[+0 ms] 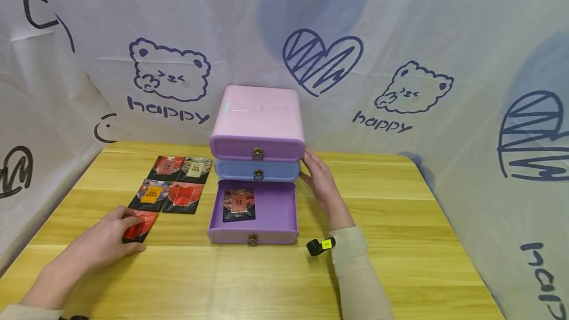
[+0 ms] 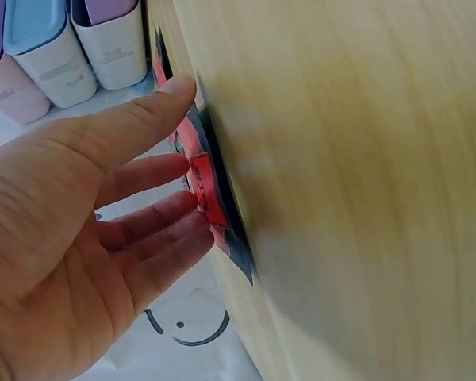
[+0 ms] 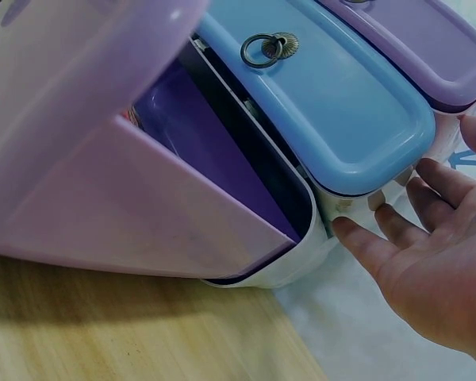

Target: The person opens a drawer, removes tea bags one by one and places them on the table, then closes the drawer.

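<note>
A red and black sachet (image 1: 141,225) lies flat on the wooden table at front left. My left hand (image 1: 108,236) is over it, fingertips on its printed face and thumb by its near edge; the left wrist view shows the fingers spread and only loosely bent. My right hand (image 1: 321,181) rests its extended fingers against the right side of a pink three-drawer box (image 1: 262,112). The bottom purple drawer (image 1: 277,211) is pulled out, with one dark sachet (image 1: 239,204) lying in its left part. The blue middle drawer (image 3: 325,87) is closed.
Several more sachets (image 1: 182,196) lie in two rows left of the box, behind my left hand. A small black object with a yellow label (image 1: 321,246) is beside my right sleeve. Behind the table hangs a pale printed cloth (image 1: 249,38).
</note>
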{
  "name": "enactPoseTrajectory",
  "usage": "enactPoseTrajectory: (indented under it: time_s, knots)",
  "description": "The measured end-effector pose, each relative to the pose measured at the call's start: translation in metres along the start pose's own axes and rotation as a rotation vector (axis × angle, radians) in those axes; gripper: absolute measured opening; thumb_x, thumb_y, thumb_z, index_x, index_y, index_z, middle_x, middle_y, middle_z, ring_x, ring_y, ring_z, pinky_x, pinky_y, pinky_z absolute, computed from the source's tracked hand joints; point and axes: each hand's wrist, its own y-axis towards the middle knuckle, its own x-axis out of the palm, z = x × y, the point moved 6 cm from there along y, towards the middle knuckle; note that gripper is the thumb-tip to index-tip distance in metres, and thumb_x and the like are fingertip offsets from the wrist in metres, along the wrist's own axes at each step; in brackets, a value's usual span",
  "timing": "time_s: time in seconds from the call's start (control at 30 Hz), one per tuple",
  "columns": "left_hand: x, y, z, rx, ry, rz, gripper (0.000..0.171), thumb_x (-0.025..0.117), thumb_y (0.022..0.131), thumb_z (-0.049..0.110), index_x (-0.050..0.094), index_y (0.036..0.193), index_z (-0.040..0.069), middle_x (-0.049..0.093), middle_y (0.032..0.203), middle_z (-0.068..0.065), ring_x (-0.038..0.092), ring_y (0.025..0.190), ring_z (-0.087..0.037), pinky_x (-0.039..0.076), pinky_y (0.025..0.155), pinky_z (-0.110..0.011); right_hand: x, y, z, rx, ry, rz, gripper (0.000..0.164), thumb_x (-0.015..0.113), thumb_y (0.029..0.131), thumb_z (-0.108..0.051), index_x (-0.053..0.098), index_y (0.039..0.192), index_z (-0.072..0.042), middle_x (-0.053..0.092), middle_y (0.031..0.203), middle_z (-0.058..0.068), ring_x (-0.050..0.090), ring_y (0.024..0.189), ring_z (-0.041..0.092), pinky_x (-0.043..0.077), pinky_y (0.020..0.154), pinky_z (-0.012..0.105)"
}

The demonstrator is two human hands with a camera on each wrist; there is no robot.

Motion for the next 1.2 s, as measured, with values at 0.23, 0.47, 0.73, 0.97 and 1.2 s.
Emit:
enactPoseTrajectory:
  time_s: [0.23,0.47,0.73,0.97,1.2]
  knots:
    - [-0.005,0.0,0.002,-0.013,0.015,0.039,0.062,0.075,0.067,0.044,0.061,0.11,0.002,0.048,0.11,-0.019,0.051,0.093,-0.032,0.049,0.073,-0.052,-0.001,0.0,0.001,0.001,0.003,-0.002,0.047,0.049,0.092,-0.039,0.045,0.134,-0.017,0.035,0.142,-0.004,0.029,0.125,0.008,0.031,0.103,0.047]
    - [-0.015,0.004,0.014,-0.007,0.046,0.125,0.049,0.068,0.077,0.038,0.058,0.115,0.008,0.049,0.112,-0.014,0.051,0.096,-0.03,0.05,0.069,-0.054,-0.002,-0.001,0.001,-0.002,-0.003,-0.005,0.049,0.049,0.091,-0.041,0.044,0.134,-0.017,0.035,0.143,-0.003,0.029,0.125,0.01,0.031,0.102,0.048]
    - [-0.023,0.012,0.032,0.036,0.055,0.243,0.058,0.067,0.079,0.033,0.046,0.128,0.012,0.048,0.123,-0.016,0.048,0.105,-0.034,0.049,0.071,-0.057,-0.002,-0.001,0.0,-0.006,-0.017,-0.003,0.05,0.05,0.09,-0.042,0.045,0.134,-0.019,0.037,0.141,-0.005,0.031,0.124,0.008,0.032,0.102,0.046]
    - [-0.031,0.024,0.049,0.13,0.012,0.366,0.07,0.07,0.077,0.027,0.036,0.137,0.018,0.047,0.126,-0.011,0.048,0.107,-0.029,0.051,0.07,-0.053,-0.001,-0.001,0.0,-0.001,-0.031,-0.016,0.049,0.049,0.091,-0.043,0.044,0.134,-0.021,0.037,0.141,-0.007,0.032,0.123,0.006,0.032,0.102,0.045]
    - [-0.035,0.037,0.064,0.128,-0.038,0.388,0.073,0.068,0.079,0.027,0.03,0.14,0.019,0.046,0.127,-0.009,0.046,0.107,-0.024,0.049,0.076,-0.052,-0.001,0.0,0.001,-0.005,-0.025,-0.017,0.047,0.047,0.093,-0.039,0.043,0.135,-0.02,0.036,0.142,-0.004,0.03,0.124,0.008,0.031,0.103,0.047]
